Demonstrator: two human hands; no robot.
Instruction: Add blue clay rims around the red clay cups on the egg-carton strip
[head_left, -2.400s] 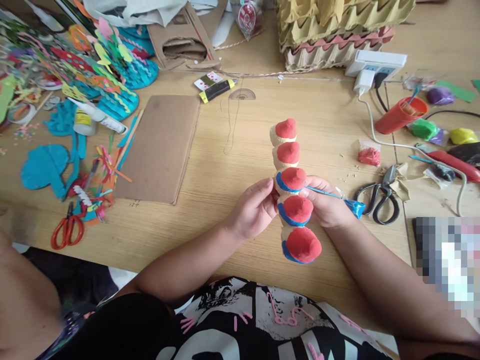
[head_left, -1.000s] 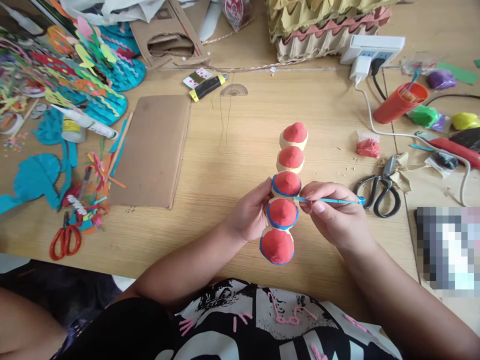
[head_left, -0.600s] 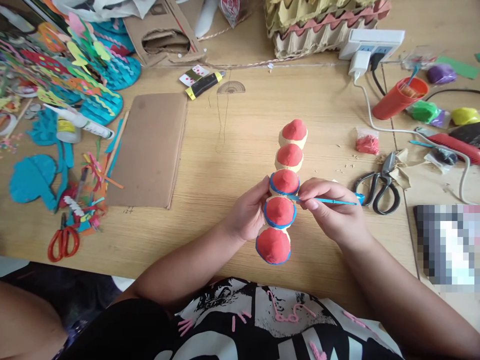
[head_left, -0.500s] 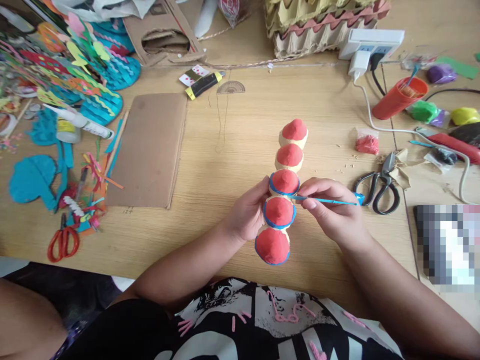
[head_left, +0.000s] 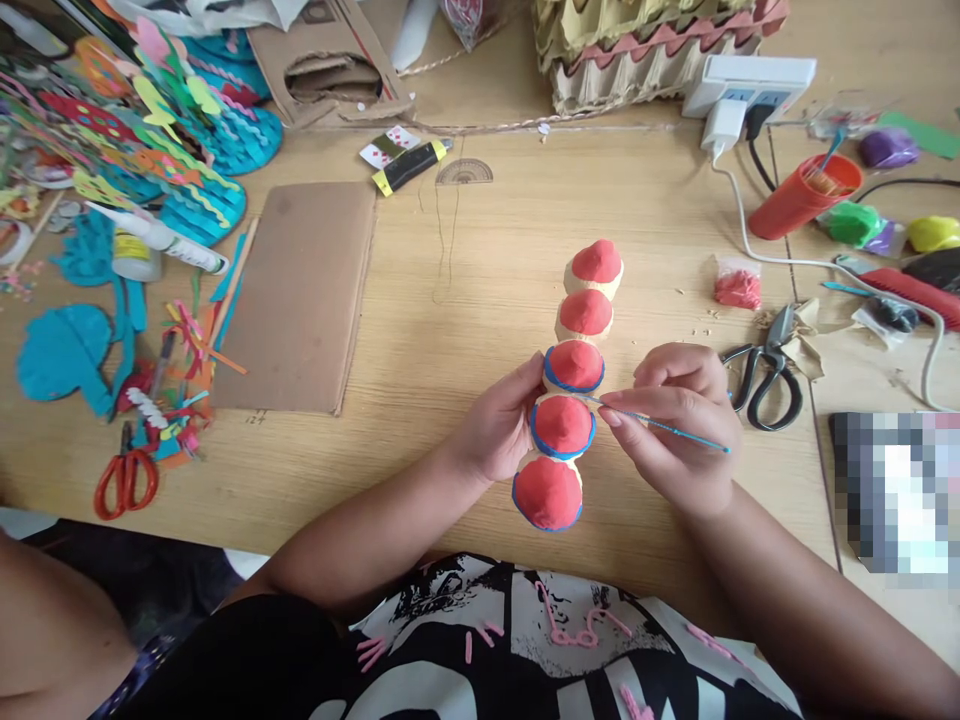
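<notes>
A strip of five egg-carton cups (head_left: 576,366) is held above the near middle of the counter (head_left: 420,360), running from near to far. Each cup carries a domed red cap; the three nearer ones also have a blue band along the edge, while the two farther ones show a pale rim below the red.

The left hand (head_left: 504,425) pinches the strip by its left side, thumb laid beside the third cup and the other fingers partly hidden behind. The right hand (head_left: 671,430) pinches a slim blue tool (head_left: 671,430) between thumb and fingers, the rest curled. The tool's tip reaches the gap between the third and fourth cups; whether it presses on the surface I cannot tell.

To the right of the right hand lie black-handled scissors (head_left: 776,398), and beyond them a small bag of red clay (head_left: 738,288). Farther right, a red cup (head_left: 802,205) contains thin sticks, near a green lump (head_left: 855,222) and a purple lump (head_left: 889,147). Stacked egg trays (head_left: 652,65) stand at the far side, just left of a white power strip (head_left: 772,80). On the left are a cardboard sheet (head_left: 296,300) and, nearer, red-handled scissors (head_left: 125,485).
</notes>
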